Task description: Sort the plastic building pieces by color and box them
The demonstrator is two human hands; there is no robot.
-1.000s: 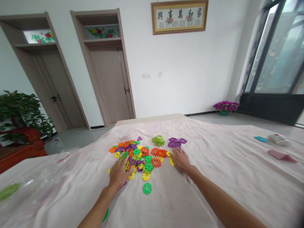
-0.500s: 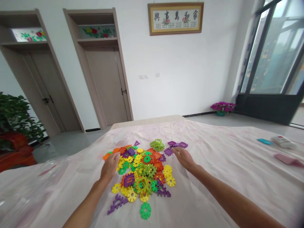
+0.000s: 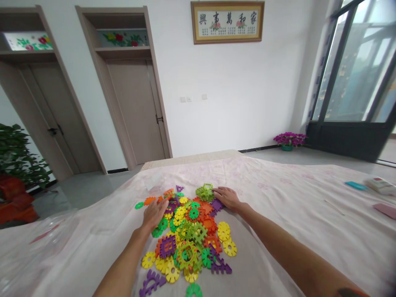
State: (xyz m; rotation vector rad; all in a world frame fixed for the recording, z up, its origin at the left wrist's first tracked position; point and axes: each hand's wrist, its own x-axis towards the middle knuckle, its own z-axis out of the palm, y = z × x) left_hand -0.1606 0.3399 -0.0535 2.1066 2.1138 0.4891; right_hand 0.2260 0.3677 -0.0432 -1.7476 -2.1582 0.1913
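Observation:
A heap of plastic interlocking building pieces (image 3: 185, 231) lies on the pale bedsheet in front of me, with notched discs, squares and triangles in yellow, green, orange and purple. At its left edge, my left hand (image 3: 155, 213) rests with fingers stretched over orange and purple pieces. My right hand (image 3: 228, 198) lies palm down at the far right edge, its fingertips by a lime-green cluster (image 3: 204, 192) and over a purple piece (image 3: 217, 204). Nearer to me are a purple triangle (image 3: 220, 265), a yellow disc (image 3: 172, 272) and a green disc (image 3: 194, 291).
A clear plastic bag (image 3: 46, 243) lies on the sheet (image 3: 293, 222) at the left. To the right are a blue item (image 3: 355, 185), a white packet (image 3: 380, 185), a pink item (image 3: 385, 209) and a thin stick (image 3: 335, 208).
My right hand has swept left toward the heap, and the purple pieces beside it are now mostly under it. My left hand has moved right onto the heap's edge. The view has shifted slightly.

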